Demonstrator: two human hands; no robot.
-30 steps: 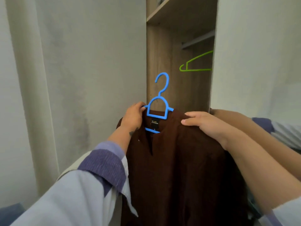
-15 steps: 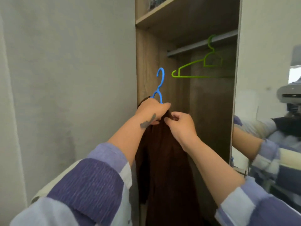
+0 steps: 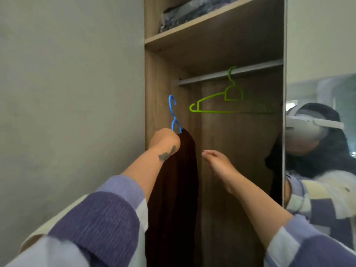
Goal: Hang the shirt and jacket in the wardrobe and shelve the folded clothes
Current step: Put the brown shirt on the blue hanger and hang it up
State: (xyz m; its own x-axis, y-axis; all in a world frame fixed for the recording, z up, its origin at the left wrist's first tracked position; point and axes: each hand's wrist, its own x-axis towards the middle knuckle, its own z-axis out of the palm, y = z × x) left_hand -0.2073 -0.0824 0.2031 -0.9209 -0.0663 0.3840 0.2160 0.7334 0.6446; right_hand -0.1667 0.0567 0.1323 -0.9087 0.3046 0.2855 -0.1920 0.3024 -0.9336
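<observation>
A dark brown shirt (image 3: 179,182) hangs edge-on from a blue plastic hanger (image 3: 173,114). My left hand (image 3: 163,138) grips the hanger at its neck, just under the hook, and holds it up in front of the wardrobe's left wall. The hook sits below and left of the grey rail (image 3: 231,73). My right hand (image 3: 217,160) floats to the right of the shirt with relaxed fingers, touching nothing.
An empty green hanger (image 3: 217,105) hangs on the rail. Above it a wooden shelf (image 3: 212,20) carries dark folded clothes in plastic (image 3: 188,10). A mirrored door (image 3: 319,132) stands at the right; a pale wall fills the left.
My right hand has let go of the shirt's collar and drawn back to the right. My left hand has kept hold of the hanger, and the view has come closer to the wardrobe.
</observation>
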